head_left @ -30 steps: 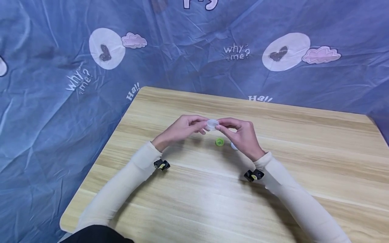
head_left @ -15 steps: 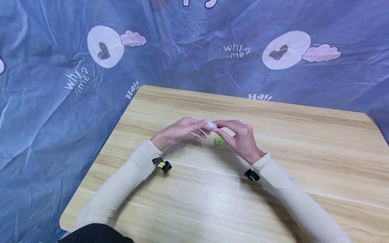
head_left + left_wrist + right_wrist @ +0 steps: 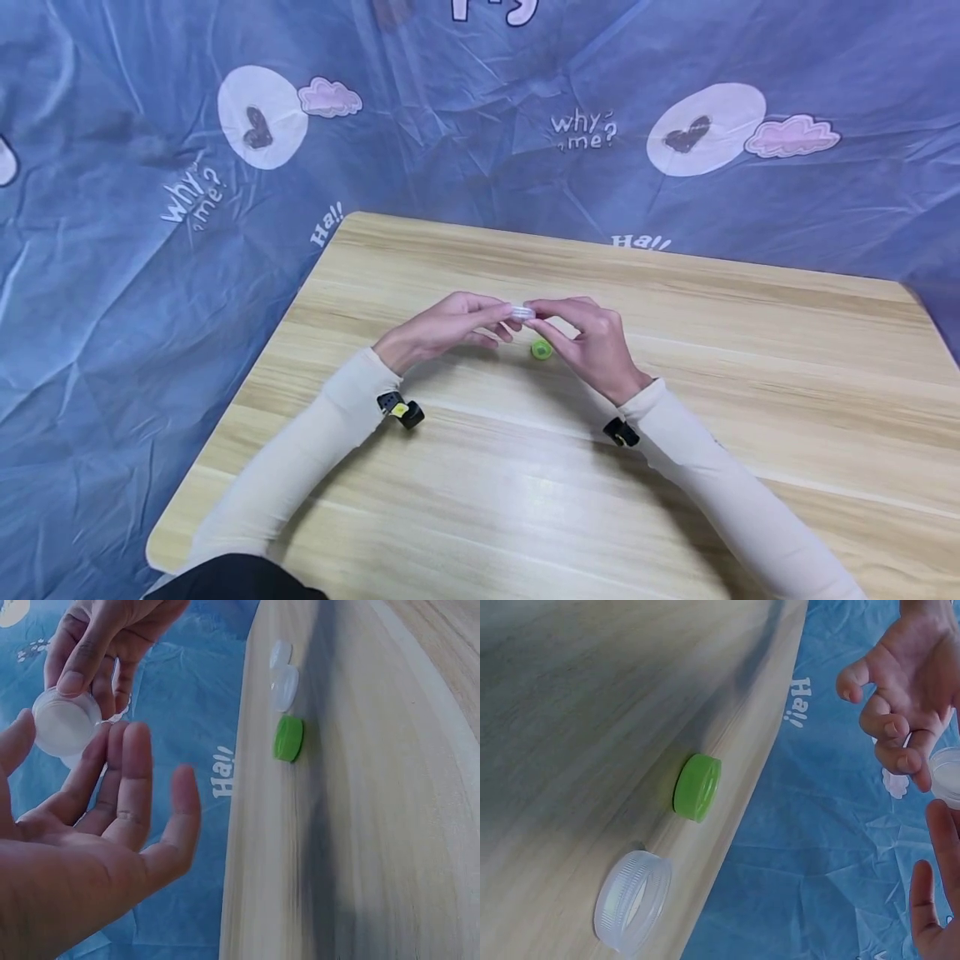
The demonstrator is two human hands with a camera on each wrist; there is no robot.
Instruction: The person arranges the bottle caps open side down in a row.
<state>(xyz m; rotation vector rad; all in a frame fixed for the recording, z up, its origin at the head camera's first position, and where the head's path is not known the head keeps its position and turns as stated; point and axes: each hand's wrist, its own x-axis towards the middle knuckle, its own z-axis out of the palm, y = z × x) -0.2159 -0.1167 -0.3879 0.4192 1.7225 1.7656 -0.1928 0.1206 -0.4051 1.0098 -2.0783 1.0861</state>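
A small round translucent plastic container (image 3: 522,312) is held above the table, seen nearly edge-on in the head view. My left hand (image 3: 453,323) pinches its left side between thumb and fingers, the other fingers spread below. From the right, my right hand (image 3: 588,337) pinches the opposite edge. The left wrist view shows the round white face of the container (image 3: 66,724) with a clear rim, the right thumb on it. On the table below lies a green round cap (image 3: 542,349). Near that cap lies a clear ridged ring-shaped cap (image 3: 634,900), hidden in the head view.
In the left wrist view, two translucent round pieces, a nearer one (image 3: 285,688) and a farther one (image 3: 280,654), lie in line with the green cap. The wooden table (image 3: 480,500) meets a blue printed cloth (image 3: 465,150) at its back edge.
The container has tilted from showing its round face to nearly edge-on in the head view. My right hand shifted slightly left, and the pale piece beside it went out of sight.
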